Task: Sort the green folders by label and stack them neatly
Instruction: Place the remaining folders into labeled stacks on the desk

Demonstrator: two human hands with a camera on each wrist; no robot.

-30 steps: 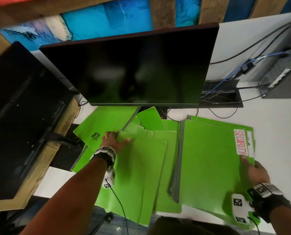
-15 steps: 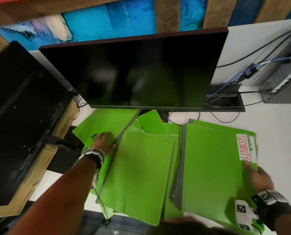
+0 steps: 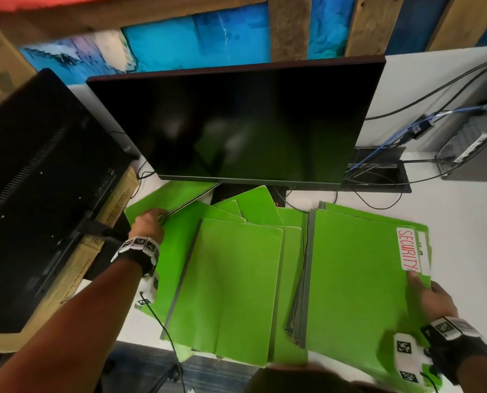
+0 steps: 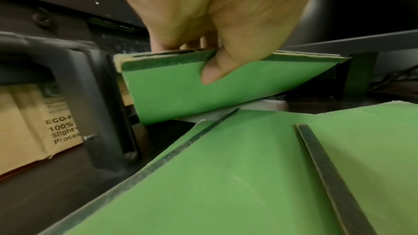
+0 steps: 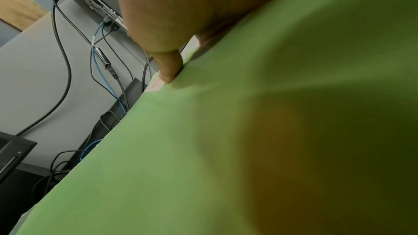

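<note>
Green folders cover the white desk (image 3: 463,222). At the far left my left hand (image 3: 157,216) pinches the near edge of one folder (image 3: 168,197) and holds it tilted up off the desk. In the left wrist view the thumb (image 4: 213,71) lies on that folder's green face (image 4: 181,96) and the fingers are behind it. A loose pile of folders (image 3: 231,293) lies in the middle. On the right a squared stack (image 3: 350,279) carries a white "SECURITY" label (image 3: 408,249). My right hand (image 3: 425,287) holds its right edge, thumb (image 5: 169,71) on top just below the label.
A dark monitor (image 3: 236,123) stands right behind the folders, its stand partly under them. A second black screen (image 3: 38,180) and a cardboard box (image 3: 114,205) close off the left. Cables (image 3: 392,137) and a computer case (image 3: 477,146) sit at the back right.
My left hand left the middle pile, went to the far-left folder and raised its edge. The right hand stayed on the SECURITY stack.
</note>
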